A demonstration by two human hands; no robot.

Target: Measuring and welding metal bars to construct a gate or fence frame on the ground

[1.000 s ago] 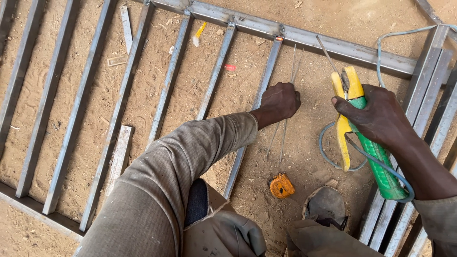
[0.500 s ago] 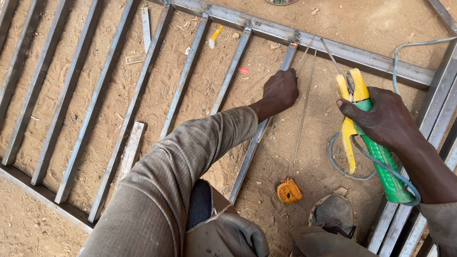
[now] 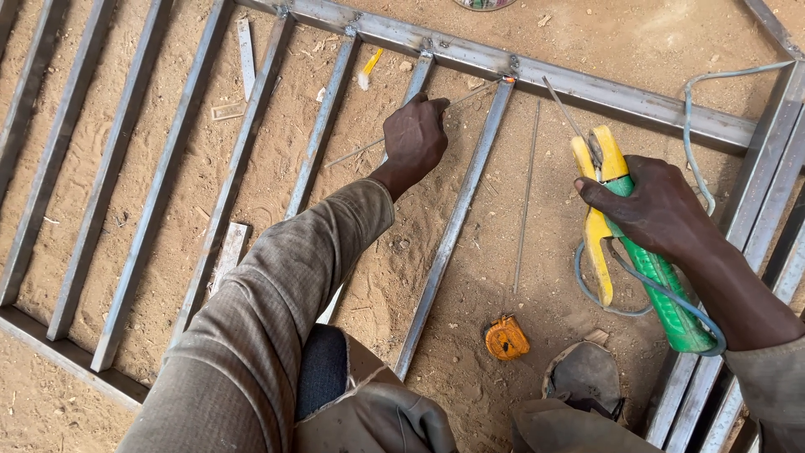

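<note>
Grey steel bars make up a frame [image 3: 579,84] lying flat on sandy ground. The left hand [image 3: 415,138] rests on one bar [image 3: 417,84] near its top weld, fingers curled together around a thin rod [image 3: 369,147]. That rod lies nearly level across the sand, its long axis running from lower left to upper right, its far end pointing toward the top rail. Whether the fingers pinch it firmly or only touch it, I cannot tell.

The right hand [image 3: 658,210] is closed around the green grip of a holder [image 3: 625,226], a yellow-jawed clamp. Its long axis runs from lower right to upper left, jaws pointing up and away from the person, with a short electrode [image 3: 570,117] gripped in them and slanting toward the rail. A pale cable [image 3: 696,151] loops from the grip over the frame's right side.

A second loose rod [image 3: 527,201] lies almost upright in the view, between the next bar [image 3: 457,226] and the holder. An orange tape measure [image 3: 506,338] sits on the sand near the person's shoe [image 3: 587,377].
</note>
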